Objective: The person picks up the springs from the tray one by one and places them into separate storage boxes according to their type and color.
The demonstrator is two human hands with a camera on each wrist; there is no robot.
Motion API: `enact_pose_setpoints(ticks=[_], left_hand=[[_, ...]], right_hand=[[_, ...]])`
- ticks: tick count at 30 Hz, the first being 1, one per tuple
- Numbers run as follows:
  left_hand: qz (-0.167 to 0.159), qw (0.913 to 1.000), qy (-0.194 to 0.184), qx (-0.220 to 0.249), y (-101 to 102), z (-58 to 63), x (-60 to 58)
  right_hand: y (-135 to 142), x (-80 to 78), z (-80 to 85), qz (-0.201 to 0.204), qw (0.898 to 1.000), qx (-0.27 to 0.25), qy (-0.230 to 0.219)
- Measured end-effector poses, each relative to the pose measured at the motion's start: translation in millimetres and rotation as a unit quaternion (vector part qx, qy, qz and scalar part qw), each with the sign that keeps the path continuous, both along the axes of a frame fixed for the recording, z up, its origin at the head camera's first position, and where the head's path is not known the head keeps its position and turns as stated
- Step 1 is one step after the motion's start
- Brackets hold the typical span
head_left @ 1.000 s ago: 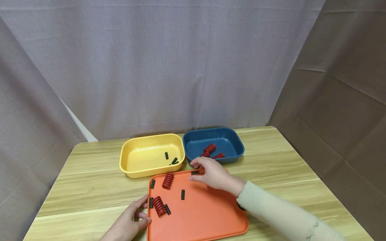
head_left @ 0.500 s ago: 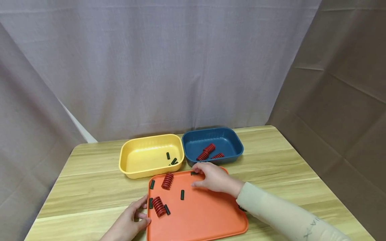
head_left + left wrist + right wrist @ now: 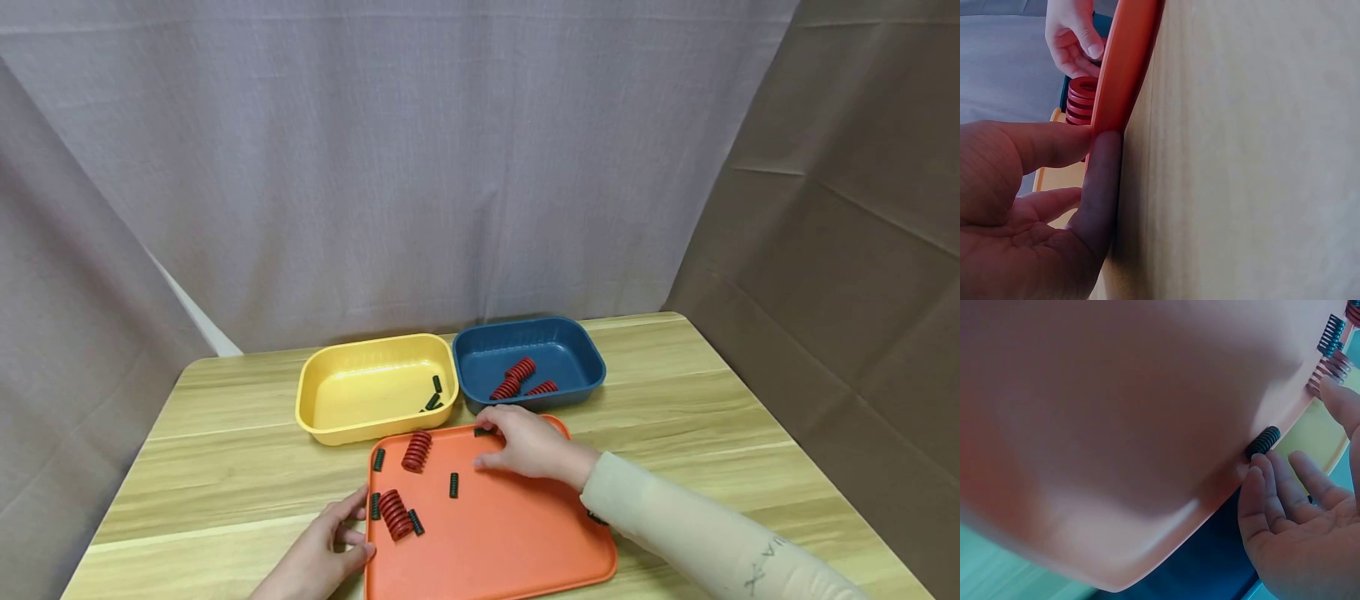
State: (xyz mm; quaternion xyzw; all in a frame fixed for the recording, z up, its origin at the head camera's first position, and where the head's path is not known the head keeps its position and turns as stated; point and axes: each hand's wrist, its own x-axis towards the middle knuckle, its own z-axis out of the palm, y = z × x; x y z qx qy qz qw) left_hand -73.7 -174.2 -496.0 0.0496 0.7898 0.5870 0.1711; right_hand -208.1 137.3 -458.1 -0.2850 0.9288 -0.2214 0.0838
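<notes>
My left hand [image 3: 324, 542] grips the left rim of the orange tray [image 3: 495, 533]; in the left wrist view its fingers lie on both sides of the rim. At the tray's far edge, my right hand [image 3: 528, 442] has its fingertips right at a small dark spring [image 3: 1262, 442], and the thumb stands well apart from it. Two thick red springs [image 3: 417, 451] lie on the left part of the tray. Among them are several small dark springs, including one upright in view [image 3: 453, 485] nearer the tray's middle.
Behind the tray stands a yellow bin [image 3: 330, 429] with several small dark springs in its right corner. Touching it on the right is a blue bin [image 3: 592, 367] holding red springs. A grey curtain [image 3: 450, 167] hangs behind the wooden table [image 3: 225, 467].
My right hand has drawn slightly back from the blue bin to the small spring at the tray's far edge. One dark spring in the yellow bin has shifted right. The left hand stays put.
</notes>
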Motion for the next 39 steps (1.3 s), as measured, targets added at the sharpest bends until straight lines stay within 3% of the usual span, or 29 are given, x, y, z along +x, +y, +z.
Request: enact_pose_setpoints(ticks=[15, 22, 39], left_hand=[[0.009, 0.9999, -0.003, -0.011, 0.6, -1.5, -0.9], [0.004, 0.9999, 0.001, -0.012, 0.2, -0.7, -0.4], [0.005, 0.9997, 0.0, -0.023, 0.7, -0.6, -1.6]], right_hand=[[-1.0, 7.6, 1.6, 0.022, 0.999, 0.039, 0.026], [-2.9, 8.8, 2.0, 0.02, 0.998, 0.063, 0.006], [-8.4, 7.8, 0.0, 0.019, 0.998, 0.034, 0.052]])
